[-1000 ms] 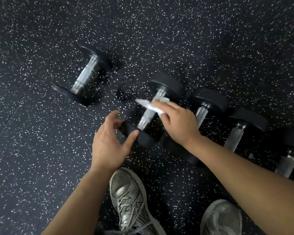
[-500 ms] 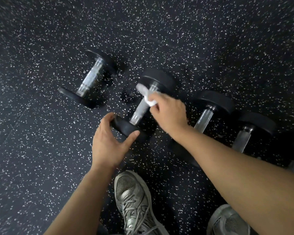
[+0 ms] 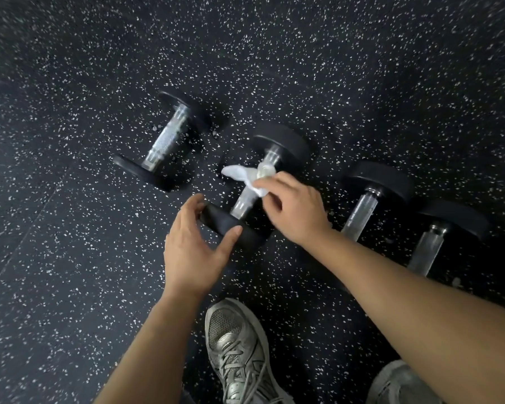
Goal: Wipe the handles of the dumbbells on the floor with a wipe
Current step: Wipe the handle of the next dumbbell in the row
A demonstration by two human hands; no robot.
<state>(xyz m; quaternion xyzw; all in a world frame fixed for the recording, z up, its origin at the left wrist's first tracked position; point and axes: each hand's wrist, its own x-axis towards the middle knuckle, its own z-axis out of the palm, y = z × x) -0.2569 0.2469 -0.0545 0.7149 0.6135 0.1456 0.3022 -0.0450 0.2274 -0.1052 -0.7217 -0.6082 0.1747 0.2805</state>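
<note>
Several black dumbbells with metal handles lie on the speckled floor. My right hand (image 3: pixel 293 209) holds a white wipe (image 3: pixel 247 177) wrapped round the handle of the middle dumbbell (image 3: pixel 283 144). My left hand (image 3: pixel 194 249) grips that dumbbell's near black end between thumb and fingers. A separate dumbbell (image 3: pixel 165 141) lies to the left. Two more dumbbells (image 3: pixel 376 185) (image 3: pixel 449 223) lie to the right, their near ends hidden by my right forearm.
My grey sneakers (image 3: pixel 239 354) (image 3: pixel 397 386) stand on the black rubber floor (image 3: pixel 70 258) just below the dumbbells. A faint floor seam runs along the left side. Small wet drops sit near the left dumbbell.
My right hand has slid the wipe back down the handle toward me from the far end. My left hand stays on the near end.
</note>
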